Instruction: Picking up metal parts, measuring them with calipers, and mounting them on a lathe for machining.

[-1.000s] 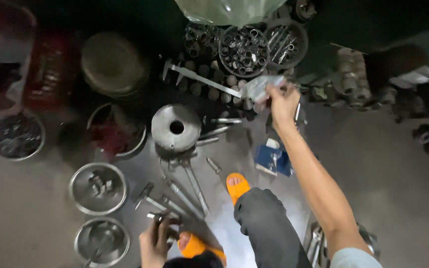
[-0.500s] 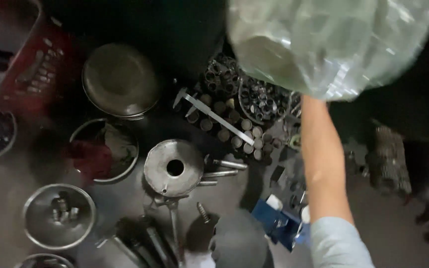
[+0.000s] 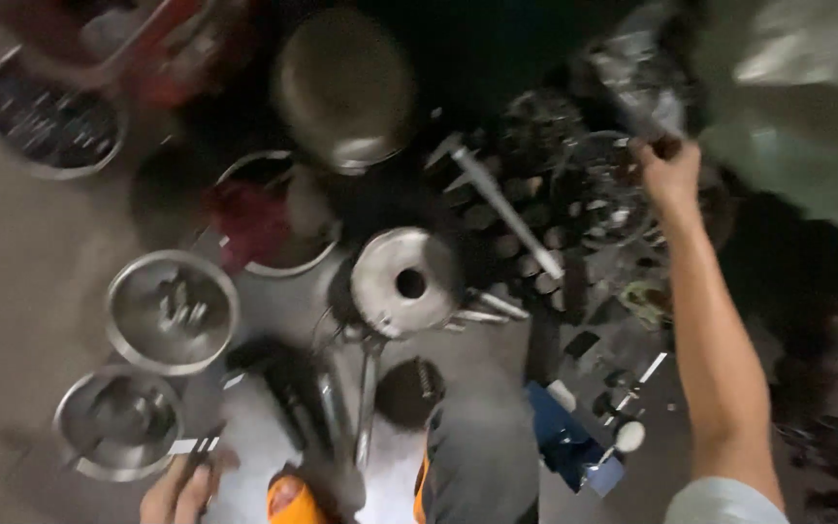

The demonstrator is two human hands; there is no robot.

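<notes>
Head view: my right hand point(image 3: 669, 173) is raised above the floor point(image 3: 12, 291), fingers clenched on a crumpled bag point(image 3: 647, 82); blur hides the detail. My left hand point(image 3: 181, 493) is low near a steel bowl point(image 3: 118, 422), gripping a small dark tool point(image 3: 208, 444). A holed metal disc point(image 3: 404, 281) lies centre.

Pale grey short sleeve point(image 3: 720, 500) — grey trousers point(image 3: 482, 456) — orange sandal point(image 3: 288, 497)

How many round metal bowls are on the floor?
4 seem clear: one at the top left, one holding something red, one at mid-left, and one at the bottom left near the left hand. Blur and darkness may hide more.
</notes>
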